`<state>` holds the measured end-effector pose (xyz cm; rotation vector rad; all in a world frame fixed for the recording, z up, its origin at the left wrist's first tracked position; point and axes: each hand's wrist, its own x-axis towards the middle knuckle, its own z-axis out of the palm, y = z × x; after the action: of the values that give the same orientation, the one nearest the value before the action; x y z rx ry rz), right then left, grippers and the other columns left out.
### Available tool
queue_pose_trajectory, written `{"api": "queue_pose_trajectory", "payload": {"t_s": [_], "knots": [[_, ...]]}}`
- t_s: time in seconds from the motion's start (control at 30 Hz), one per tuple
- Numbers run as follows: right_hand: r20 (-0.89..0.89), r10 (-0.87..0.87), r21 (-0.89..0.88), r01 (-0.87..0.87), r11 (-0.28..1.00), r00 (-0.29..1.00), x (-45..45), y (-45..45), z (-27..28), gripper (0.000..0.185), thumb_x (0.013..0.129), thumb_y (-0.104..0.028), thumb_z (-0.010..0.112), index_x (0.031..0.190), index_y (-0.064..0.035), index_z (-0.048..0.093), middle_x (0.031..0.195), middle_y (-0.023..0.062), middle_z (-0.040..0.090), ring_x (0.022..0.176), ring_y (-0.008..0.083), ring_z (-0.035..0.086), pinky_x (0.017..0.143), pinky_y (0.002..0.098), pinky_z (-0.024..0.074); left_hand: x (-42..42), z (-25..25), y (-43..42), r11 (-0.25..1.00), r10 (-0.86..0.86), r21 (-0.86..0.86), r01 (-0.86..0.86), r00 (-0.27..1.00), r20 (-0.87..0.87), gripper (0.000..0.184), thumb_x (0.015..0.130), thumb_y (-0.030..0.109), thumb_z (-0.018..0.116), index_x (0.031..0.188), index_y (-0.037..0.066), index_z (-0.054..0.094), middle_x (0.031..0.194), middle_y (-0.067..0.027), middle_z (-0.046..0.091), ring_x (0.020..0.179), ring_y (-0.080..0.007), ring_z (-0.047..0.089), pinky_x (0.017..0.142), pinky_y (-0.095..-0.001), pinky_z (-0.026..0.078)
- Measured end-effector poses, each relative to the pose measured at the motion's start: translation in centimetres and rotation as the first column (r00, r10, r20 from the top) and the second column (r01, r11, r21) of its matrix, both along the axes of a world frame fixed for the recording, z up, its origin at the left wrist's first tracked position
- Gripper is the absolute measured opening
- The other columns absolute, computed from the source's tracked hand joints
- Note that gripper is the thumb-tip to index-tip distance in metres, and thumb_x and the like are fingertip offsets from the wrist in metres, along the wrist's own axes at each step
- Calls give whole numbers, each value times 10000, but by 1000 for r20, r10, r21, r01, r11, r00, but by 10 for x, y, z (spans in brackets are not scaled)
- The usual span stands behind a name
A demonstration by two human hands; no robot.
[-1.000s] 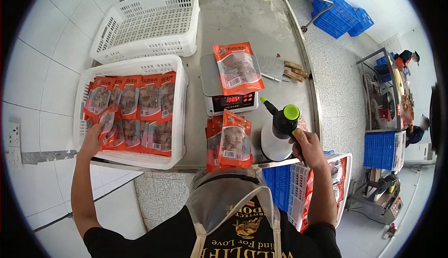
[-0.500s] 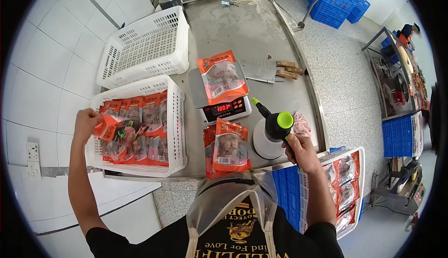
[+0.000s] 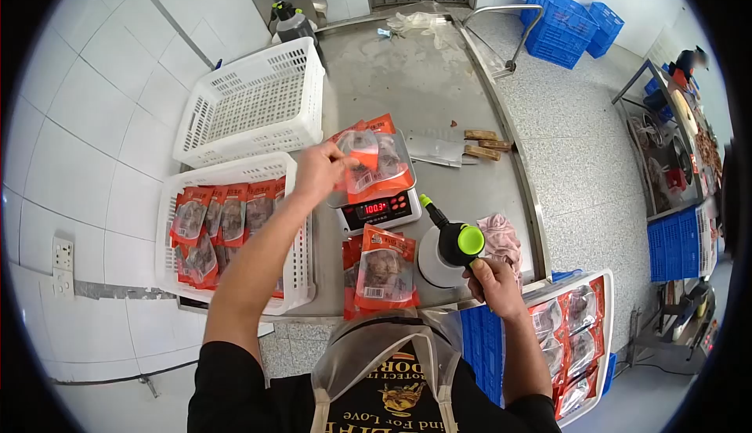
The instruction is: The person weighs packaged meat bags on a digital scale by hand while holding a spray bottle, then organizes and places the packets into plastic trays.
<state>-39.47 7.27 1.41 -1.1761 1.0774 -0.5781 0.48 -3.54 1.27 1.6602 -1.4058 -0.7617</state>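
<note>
Over the digital scale [image 3: 377,211], which reads 100.3 in red, my left hand [image 3: 325,171] pinches a red-and-clear food pouch [image 3: 362,142]. That pouch overlaps another red pouch [image 3: 389,168] on the scale pan, and blur hides where one ends. My right hand [image 3: 495,286] is closed around the handle of a white spray bottle [image 3: 439,261] with a black and lime-green top. The bottle stands on the steel table, close to the front edge. Left of it lies a small stack of filled pouches [image 3: 386,265], just below the scale.
A white crate [image 3: 301,265] on the left holds several pouches; behind it stands another white crate [image 3: 309,112]. Knives [image 3: 439,149] lie right of the scale, with a pink cloth [image 3: 501,237] nearer. A crate of packs [image 3: 607,331] stands at right. Another person [image 3: 688,63] is far right.
My left hand has moved right from above the pouch-filled crate to the scale. My right hand stays on the spray bottle. The view has shifted slightly.
</note>
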Motion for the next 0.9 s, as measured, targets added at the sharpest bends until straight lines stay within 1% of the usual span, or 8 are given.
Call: {"api": "queue_pose_trajectory", "payload": {"t_s": [0.13, 0.2, 0.27, 0.3, 0.4, 0.7, 0.8, 0.9], "knots": [[-74, 55, -13, -56, 998, 996, -1, 0, -1, 511, 1061, -460, 483, 908, 6, 628, 574, -1, 503, 486, 70, 431, 460, 244, 334, -24, -35, 6, 998, -48, 39, 50, 998, -43, 166, 864, 71, 788, 769, -7, 676, 674, -30, 668, 604, -48, 556, 522, -263, 436], [-77, 60, -37, -63, 997, 995, 3, 0, 1, 517, 1058, -469, 487, 906, 4, 628, 575, -5, 502, 487, 66, 428, 460, 245, 328, -18, -48, 7, 998, -61, 9, 60, 991, 120, 133, 847, 72, 789, 814, 14, 673, 677, -55, 674, 566, -119, 605, 524, -308, 466], [-87, 73, -26, -75, 997, 994, 7, -2, 2, 513, 1056, -466, 495, 909, 6, 630, 574, -6, 499, 491, 64, 431, 463, 244, 331, -27, -36, 17, 921, 104, -368, 129, 828, 551, 190, 804, 49, 775, 953, 56, 658, 729, -88, 666, 609, -252, 645, 546, -384, 496], [-121, 75, -15, -77, 997, 990, 11, -3, 3, 539, 1041, -486, 519, 894, 16, 651, 599, -1, 519, 533, 72, 459, 490, 259, 362, -26, -48, 18, 915, 149, -377, 146, 745, 650, 312, 783, 68, 747, 1066, 91, 616, 811, -103, 645, 722, -345, 653, 595, -442, 518], [-180, 119, -5, -122, 993, 976, 28, -11, 15, 572, 1020, -509, 550, 884, 33, 674, 628, 11, 547, 587, 84, 498, 530, 280, 408, -43, -38, 29, 983, 87, -156, 95, 508, 857, 347, 907, 129, 623, 1250, 158, 581, 915, -72, 641, 816, -281, 678, 678, -442, 550], [-349, 159, -56, -190, 980, 924, 68, -30, 29, 670, 1007, -556, 537, 941, 96, 674, 654, 86, 573, 638, 161, 524, 623, 370, 467, -17, -39, 8, 920, -19, -278, 275, 742, 670, 220, 864, 162, 680, 1078, 137, 721, 826, -69, 645, 756, -293, 667, 653, -420, 539], [-359, 159, -91, -204, 975, 920, 81, -37, 35, 623, 1018, -550, 526, 896, 42, 676, 593, -11, 524, 531, 71, 473, 498, 266, 375, -8, -30, -4, 884, -142, -269, 383, 767, 626, 128, 866, 151, 672, 972, 97, 719, 835, -94, 674, 761, -323, 664, 665, -435, 533], [-417, 190, -17, -216, 976, 889, 90, -43, 42, 701, 1004, -575, 526, 976, 108, 681, 628, 92, 562, 645, 168, 552, 623, 378, 476, -5, -9, -9, 877, -247, -203, 436, 771, 587, 93, 875, 135, 657, 891, 56, 703, 822, -134, 680, 776, -342, 663, 688, -444, 528]]}}
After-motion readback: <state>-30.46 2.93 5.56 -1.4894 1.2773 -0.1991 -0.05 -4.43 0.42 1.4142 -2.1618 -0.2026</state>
